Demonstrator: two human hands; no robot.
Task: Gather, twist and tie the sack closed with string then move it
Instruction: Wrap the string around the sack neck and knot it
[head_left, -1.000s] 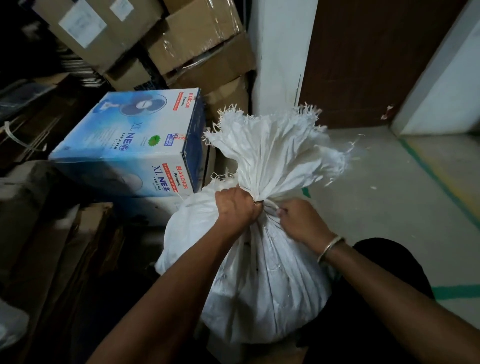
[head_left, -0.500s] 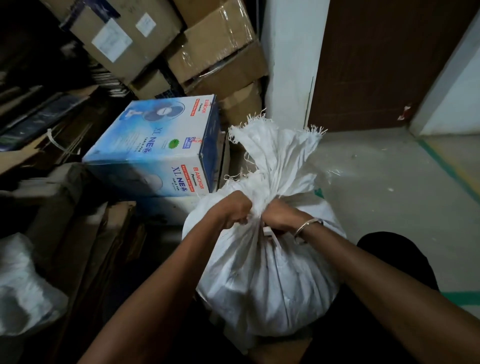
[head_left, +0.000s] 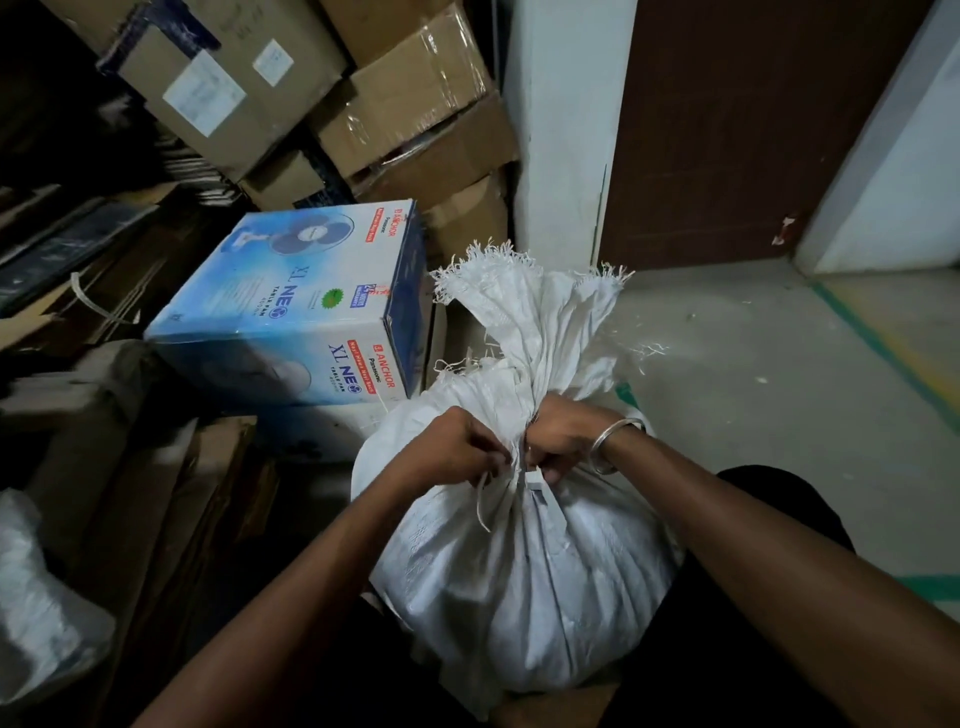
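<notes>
- White woven sack (head_left: 519, 582), one only, stands full right beneath both hands; its gathered neck is squeezed between them and its frayed mouth fans out above and beyond them
- Left hand (head_left: 457, 452) is clenched at the neck's left side, fingertips pinching one thin white string (head_left: 481, 501) whose loose end dangles just below the knuckles, over the sack's bulge
- Right hand (head_left: 566, 441) sits just beside the left, across the neck, fingers curled tight round the bunched cloth; whether it also holds string I cannot tell
- One silver bangle (head_left: 621, 441) circles the right wrist
- One blue-and-white fan box (head_left: 291, 312) lies beyond and left of the left hand, near the sack
- At least four brown cardboard boxes (head_left: 415, 93) are stacked farther off, beyond the fan box
- One dark brown door (head_left: 727, 130) stands well beyond the right hand, with grey floor (head_left: 753, 389) to that hand's right
- One pale plastic bag (head_left: 36, 613), blurred, lies well to the left of the left arm
</notes>
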